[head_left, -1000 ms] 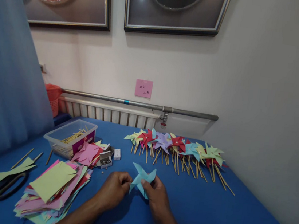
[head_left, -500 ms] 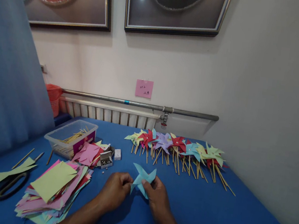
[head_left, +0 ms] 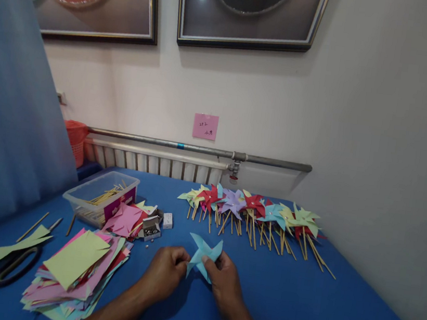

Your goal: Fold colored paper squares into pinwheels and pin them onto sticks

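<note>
Pinwheel paper (head_left: pixel 204 256), light blue and folded into points, sits pinched between both hands near the middle of the desk's (head_left: pixel 297 297) near edge, just above the cloth. Left hand (head_left: pixel 165 272) grips its left tip with fingers curled tight, right hand (head_left: pixel 223 282) clamps the lower right. Finished pinwheels (head_left: pixel 254 210) line the far edge, well apart.
</note>
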Tool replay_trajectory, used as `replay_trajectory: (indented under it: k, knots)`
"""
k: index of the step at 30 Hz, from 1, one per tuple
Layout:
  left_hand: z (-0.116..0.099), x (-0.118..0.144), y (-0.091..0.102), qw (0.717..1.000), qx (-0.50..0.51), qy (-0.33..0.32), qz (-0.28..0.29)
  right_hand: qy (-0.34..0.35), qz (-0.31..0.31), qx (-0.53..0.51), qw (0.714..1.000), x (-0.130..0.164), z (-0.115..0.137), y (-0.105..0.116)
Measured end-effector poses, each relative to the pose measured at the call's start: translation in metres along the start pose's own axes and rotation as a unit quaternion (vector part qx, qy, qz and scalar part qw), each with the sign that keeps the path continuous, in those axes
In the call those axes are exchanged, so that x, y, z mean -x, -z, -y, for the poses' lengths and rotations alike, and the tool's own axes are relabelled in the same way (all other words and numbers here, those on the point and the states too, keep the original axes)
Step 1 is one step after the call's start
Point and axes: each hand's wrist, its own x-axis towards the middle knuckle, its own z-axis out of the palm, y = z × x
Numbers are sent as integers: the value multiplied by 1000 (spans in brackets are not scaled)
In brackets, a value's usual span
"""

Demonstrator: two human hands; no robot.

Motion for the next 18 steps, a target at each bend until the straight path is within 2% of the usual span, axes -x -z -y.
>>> replay_trajectory:
  k: [18]
  knots:
    - [3, 0, -2, 1000, 0, -8, -7, 9, 16, 42, 999, -3, -5, 3]
